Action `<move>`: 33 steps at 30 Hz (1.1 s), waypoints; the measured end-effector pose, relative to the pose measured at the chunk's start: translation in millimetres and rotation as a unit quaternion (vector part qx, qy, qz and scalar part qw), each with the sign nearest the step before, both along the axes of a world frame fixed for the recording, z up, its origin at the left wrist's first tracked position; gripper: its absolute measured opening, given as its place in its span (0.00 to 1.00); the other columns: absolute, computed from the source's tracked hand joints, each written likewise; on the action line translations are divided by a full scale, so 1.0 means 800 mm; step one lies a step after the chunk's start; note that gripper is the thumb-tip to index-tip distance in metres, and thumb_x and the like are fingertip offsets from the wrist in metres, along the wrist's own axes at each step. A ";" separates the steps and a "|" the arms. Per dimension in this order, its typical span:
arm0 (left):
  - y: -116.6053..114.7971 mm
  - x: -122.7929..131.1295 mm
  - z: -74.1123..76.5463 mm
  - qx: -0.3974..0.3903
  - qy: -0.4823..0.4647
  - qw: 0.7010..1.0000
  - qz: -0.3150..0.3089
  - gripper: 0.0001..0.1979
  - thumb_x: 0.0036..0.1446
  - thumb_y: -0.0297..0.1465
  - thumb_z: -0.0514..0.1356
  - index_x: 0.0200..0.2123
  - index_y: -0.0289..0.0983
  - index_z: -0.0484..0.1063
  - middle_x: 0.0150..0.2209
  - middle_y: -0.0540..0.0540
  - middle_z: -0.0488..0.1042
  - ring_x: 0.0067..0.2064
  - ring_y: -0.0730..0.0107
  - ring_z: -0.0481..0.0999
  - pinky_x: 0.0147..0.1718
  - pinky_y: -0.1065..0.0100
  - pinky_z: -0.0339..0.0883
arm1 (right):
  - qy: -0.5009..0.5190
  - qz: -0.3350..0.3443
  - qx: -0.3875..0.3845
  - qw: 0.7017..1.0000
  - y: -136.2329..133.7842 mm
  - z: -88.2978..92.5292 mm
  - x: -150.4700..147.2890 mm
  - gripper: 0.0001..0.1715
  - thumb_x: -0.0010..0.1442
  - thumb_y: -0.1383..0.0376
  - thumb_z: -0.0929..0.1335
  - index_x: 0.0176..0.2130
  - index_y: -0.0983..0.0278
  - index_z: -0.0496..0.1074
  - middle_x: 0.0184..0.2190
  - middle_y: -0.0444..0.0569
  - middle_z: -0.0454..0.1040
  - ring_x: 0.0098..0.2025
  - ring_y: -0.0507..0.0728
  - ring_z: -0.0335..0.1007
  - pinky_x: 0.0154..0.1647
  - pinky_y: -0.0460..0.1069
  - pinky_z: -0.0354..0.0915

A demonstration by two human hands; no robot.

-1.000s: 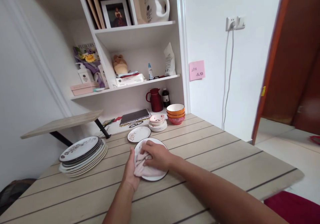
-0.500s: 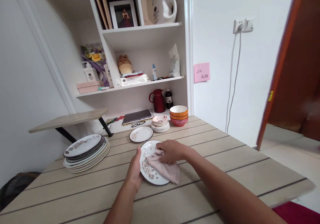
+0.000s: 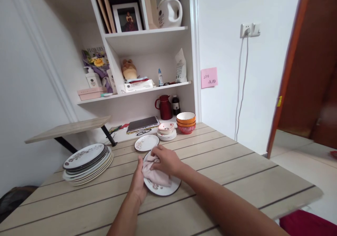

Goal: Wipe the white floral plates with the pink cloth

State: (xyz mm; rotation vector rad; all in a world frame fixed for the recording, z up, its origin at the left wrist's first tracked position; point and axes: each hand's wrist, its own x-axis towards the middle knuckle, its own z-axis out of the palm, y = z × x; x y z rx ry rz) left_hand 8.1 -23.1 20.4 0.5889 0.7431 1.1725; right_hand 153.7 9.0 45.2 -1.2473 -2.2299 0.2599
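A white plate [image 3: 172, 187] with a dark rim and brown flower print is tilted just over the table in front of me. My left hand [image 3: 138, 183] grips its left edge, thumb along the rim and fingers hidden beneath. Bunched in my right hand [image 3: 165, 160] is a pale pink cloth [image 3: 155, 174], pressed against the upper left of the plate's face and covering much of the print. Just beyond, a similar flowered plate [image 3: 146, 143] lies flat on the table.
To the left stands a stack of plates [image 3: 88, 164] beside a small raised wooden shelf [image 3: 71, 127]. Stacked bowls [image 3: 186, 122] and small white dishes [image 3: 166, 136] sit at the table's back, near a red jug [image 3: 165, 107]. The slatted table [image 3: 237, 179] ends at the right.
My right hand has slid the cloth left across the plate, from its right side to its upper left. My left hand still holds the rim. The view has shifted slightly.
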 end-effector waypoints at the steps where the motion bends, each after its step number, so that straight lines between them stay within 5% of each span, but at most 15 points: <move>1: 0.000 0.001 0.000 -0.003 0.007 1.000 0.002 0.30 0.61 0.47 0.55 0.58 0.32 0.68 0.49 0.34 0.78 0.50 0.50 0.78 0.52 0.53 0.69 | -0.003 -0.027 0.004 1.000 0.003 0.002 0.003 0.23 0.52 0.54 0.73 0.46 0.56 0.67 0.48 0.46 0.70 0.43 0.56 0.69 0.34 0.47 0.54; 6: -0.002 0.005 -0.001 -0.029 0.049 0.998 -0.003 0.31 0.59 0.47 0.57 0.58 0.32 0.68 0.50 0.33 0.77 0.51 0.49 0.78 0.52 0.53 0.68 | -0.076 -0.114 -0.017 0.990 0.012 0.016 0.041 0.16 0.58 0.59 0.66 0.47 0.59 0.66 0.48 0.51 0.70 0.42 0.58 0.70 0.32 0.48 0.54; 11: -0.006 0.002 0.001 -0.040 0.062 0.997 0.005 0.31 0.59 0.48 0.56 0.58 0.32 0.68 0.51 0.33 0.76 0.52 0.49 0.77 0.53 0.53 0.68 | -0.177 -0.027 -0.063 0.982 0.004 0.027 0.070 0.18 0.49 0.62 0.70 0.42 0.59 0.70 0.41 0.51 0.75 0.41 0.62 0.72 0.29 0.48 0.55; 16: -0.004 0.000 0.001 -0.036 0.041 0.998 -0.014 0.32 0.60 0.49 0.55 0.60 0.33 0.67 0.53 0.34 0.75 0.53 0.49 0.76 0.55 0.52 0.66 | -0.267 0.074 -0.109 0.955 -0.014 0.040 0.059 0.18 0.44 0.60 0.72 0.38 0.58 0.73 0.35 0.49 0.77 0.37 0.63 0.73 0.27 0.48 0.55; 23: -0.003 0.000 0.002 -0.036 0.012 0.999 -0.018 0.31 0.61 0.47 0.54 0.60 0.32 0.66 0.51 0.33 0.77 0.50 0.49 0.78 0.54 0.51 0.67 | -0.197 0.133 -0.049 0.970 -0.023 0.033 0.027 0.23 0.46 0.56 0.73 0.43 0.57 0.72 0.40 0.48 0.76 0.40 0.60 0.72 0.31 0.48 0.57; 28: -0.005 0.004 0.007 -0.018 0.010 1.000 0.017 0.28 0.61 0.44 0.56 0.57 0.30 0.69 0.48 0.34 0.78 0.47 0.50 0.80 0.51 0.54 0.70 | -0.039 0.040 -0.013 0.998 -0.008 0.008 0.000 0.24 0.51 0.52 0.72 0.46 0.57 0.69 0.46 0.47 0.73 0.45 0.58 0.70 0.36 0.48 0.58; 33: -0.003 0.007 0.003 -0.016 0.050 0.998 0.040 0.26 0.61 0.43 0.57 0.57 0.33 0.69 0.49 0.34 0.78 0.49 0.51 0.79 0.50 0.55 0.70 | -0.067 -0.101 -0.006 0.993 0.009 0.010 0.018 0.16 0.61 0.60 0.64 0.49 0.58 0.66 0.51 0.52 0.69 0.46 0.59 0.70 0.34 0.49 0.58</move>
